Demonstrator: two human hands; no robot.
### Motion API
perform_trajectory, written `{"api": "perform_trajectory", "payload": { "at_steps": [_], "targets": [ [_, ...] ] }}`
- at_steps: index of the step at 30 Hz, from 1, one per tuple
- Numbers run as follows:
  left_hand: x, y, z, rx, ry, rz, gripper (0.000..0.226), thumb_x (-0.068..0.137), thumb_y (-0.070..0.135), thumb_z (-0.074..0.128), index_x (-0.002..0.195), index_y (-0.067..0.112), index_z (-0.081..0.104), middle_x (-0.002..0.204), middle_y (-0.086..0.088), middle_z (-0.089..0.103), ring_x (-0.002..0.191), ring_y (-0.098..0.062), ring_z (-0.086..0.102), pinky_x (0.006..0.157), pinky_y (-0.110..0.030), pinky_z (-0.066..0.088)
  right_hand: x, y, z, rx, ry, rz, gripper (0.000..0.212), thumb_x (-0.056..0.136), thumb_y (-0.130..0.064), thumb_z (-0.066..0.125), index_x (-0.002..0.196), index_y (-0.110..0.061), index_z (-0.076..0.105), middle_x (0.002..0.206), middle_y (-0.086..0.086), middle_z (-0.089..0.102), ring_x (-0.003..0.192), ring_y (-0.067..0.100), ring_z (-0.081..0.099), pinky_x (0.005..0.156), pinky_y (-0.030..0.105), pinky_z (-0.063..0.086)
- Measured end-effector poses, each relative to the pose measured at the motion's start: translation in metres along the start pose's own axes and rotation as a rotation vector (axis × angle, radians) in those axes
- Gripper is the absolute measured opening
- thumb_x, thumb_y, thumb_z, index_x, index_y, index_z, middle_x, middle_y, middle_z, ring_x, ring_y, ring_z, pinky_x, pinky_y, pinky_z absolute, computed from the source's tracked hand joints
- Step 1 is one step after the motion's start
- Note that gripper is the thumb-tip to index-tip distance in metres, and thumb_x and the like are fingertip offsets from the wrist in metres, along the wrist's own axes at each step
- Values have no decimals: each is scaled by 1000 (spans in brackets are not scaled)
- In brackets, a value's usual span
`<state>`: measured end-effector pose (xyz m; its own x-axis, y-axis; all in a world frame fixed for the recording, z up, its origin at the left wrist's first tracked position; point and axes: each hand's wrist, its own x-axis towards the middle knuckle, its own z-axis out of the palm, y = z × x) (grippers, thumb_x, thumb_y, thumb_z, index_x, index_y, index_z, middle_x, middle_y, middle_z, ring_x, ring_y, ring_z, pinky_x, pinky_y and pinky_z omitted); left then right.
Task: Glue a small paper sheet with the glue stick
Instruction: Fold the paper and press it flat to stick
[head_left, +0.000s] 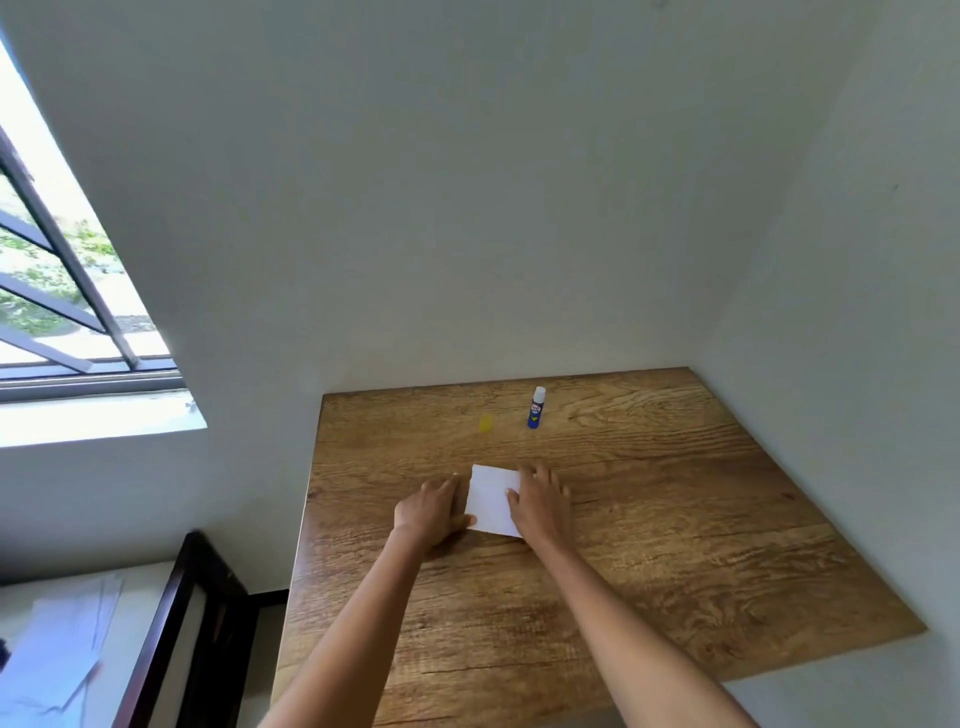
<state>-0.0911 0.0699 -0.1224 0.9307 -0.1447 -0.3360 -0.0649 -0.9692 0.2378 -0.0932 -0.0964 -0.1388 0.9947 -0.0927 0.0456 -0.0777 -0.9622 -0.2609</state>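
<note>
A small white paper sheet (491, 499) lies flat on the wooden table (649, 545), a little left of the middle. My left hand (431, 512) rests at the sheet's left edge, thumb touching its near corner. My right hand (540, 501) lies palm down over the sheet's right edge, fingers spread. A blue glue stick (536, 408) stands upright near the table's far edge, its white top uncovered. Its yellow cap (485, 422) lies on the table to the left of the stick.
White walls close the table in at the back and right. A barred window (62, 291) is at the far left. A dark wooden frame (182, 623) and loose papers (57, 649) sit low at the left, beyond the table's left edge.
</note>
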Motion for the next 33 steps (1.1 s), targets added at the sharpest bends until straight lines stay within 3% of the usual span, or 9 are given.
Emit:
{"api": "perform_trajectory", "payload": {
  "at_steps": [5, 12, 15, 18, 23, 30, 33],
  "targets": [
    [5, 13, 6, -13, 115, -7, 71, 83, 58, 55, 139, 22, 31, 132, -8, 51, 116, -28, 55, 86, -41, 48, 25, 22, -13, 117, 5, 226, 51, 90, -37, 55, 132, -11, 43, 140, 11, 42, 130, 28, 37, 103, 39, 34],
    [12, 31, 12, -58, 184, -39, 69, 81, 60, 57, 131, 18, 37, 127, -8, 53, 110, -28, 58, 81, -39, 50, 54, 42, -25, 412, -202, 204, 18, 87, -13, 63, 103, -5, 64, 114, 12, 64, 105, 25, 59, 79, 29, 44],
    [15, 32, 11, -147, 195, -72, 60, 83, 57, 56, 125, 17, 41, 122, -9, 56, 107, -28, 59, 79, -39, 49, 55, 49, -30, 477, -247, 197, 17, 86, -7, 61, 102, -4, 67, 107, 11, 67, 95, 21, 61, 70, 25, 43],
    [20, 37, 9, -247, 208, -99, 48, 87, 46, 57, 124, 17, 45, 126, -10, 50, 109, -29, 57, 80, -42, 50, 53, 56, -32, 472, -242, 173, 18, 85, -8, 63, 102, -5, 67, 100, 11, 67, 86, 18, 59, 76, 29, 47],
    [34, 50, 3, -276, 206, -106, 44, 88, 36, 59, 126, 17, 46, 130, -12, 41, 111, -30, 54, 79, -43, 50, 49, 63, -29, 445, -204, 119, 13, 85, -11, 64, 95, -5, 69, 102, 12, 70, 93, 23, 64, 83, 36, 52],
    [52, 58, -4, -325, 152, -139, 34, 90, 29, 56, 122, 18, 50, 128, -10, 51, 112, -30, 54, 83, -41, 47, 53, 65, -32, 394, -260, 40, 13, 89, -14, 59, 92, -6, 69, 108, 9, 69, 98, 20, 61, 75, 27, 42],
    [56, 56, -4, -512, 212, -155, 42, 87, 31, 61, 124, 14, 49, 128, -11, 52, 113, -29, 54, 85, -40, 46, 55, 67, -33, 489, -283, 34, 14, 93, -20, 53, 96, -10, 61, 110, 7, 62, 97, 20, 56, 77, 29, 41]
  ]
}}
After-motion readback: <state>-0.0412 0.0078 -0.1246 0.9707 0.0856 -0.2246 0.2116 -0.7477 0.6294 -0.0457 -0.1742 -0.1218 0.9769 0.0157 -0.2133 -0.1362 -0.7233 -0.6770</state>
